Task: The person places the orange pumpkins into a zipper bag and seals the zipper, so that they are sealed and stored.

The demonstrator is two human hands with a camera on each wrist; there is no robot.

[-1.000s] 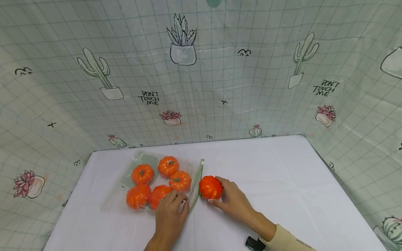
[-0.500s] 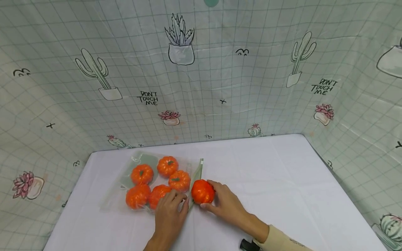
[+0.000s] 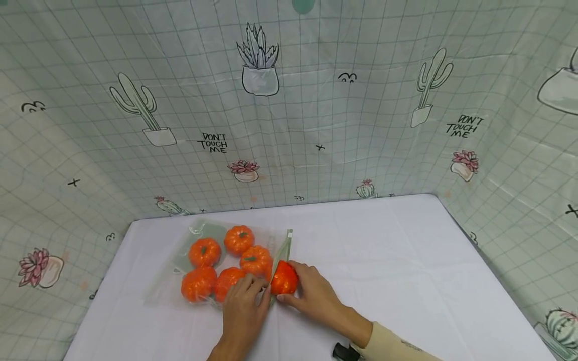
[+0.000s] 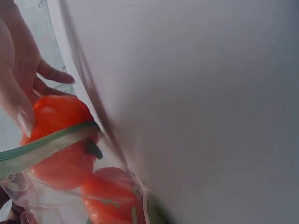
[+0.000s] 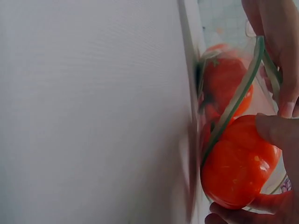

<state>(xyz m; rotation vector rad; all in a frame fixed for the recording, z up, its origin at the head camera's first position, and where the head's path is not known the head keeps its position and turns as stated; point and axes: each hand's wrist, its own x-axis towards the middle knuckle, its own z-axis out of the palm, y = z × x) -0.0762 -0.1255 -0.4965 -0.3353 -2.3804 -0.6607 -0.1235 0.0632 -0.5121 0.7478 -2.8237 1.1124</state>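
My right hand [image 3: 318, 296] grips a small ribbed orange pumpkin [image 3: 284, 278], fingers on its far side and thumb on the near side. It is at the mouth of a clear plastic zip bag [image 3: 214, 228]. The left wrist view shows the pumpkin's stem end [image 4: 93, 148] behind the bag's film, past the green-edged strip [image 4: 56, 141]. With bent fingers, my left hand [image 3: 244, 308] pinches the near edge of that mouth, spreading it apart. Several similar pumpkins [image 3: 205, 251] with green stems lie inside the bag, one partly hidden by my left hand.
A white-covered table [image 3: 384, 245] carries the bag on its left half. Behind it and at both sides hangs a grid-patterned cloth [image 3: 298, 110] with cactus drawings. A black device [image 3: 345, 352] sits by the right sleeve [image 3: 393, 346].
My right hand has moved left with the pumpkin, from beside the bag into its mouth, where the rim now overlaps it. The left hand has stayed at the bag's edge.
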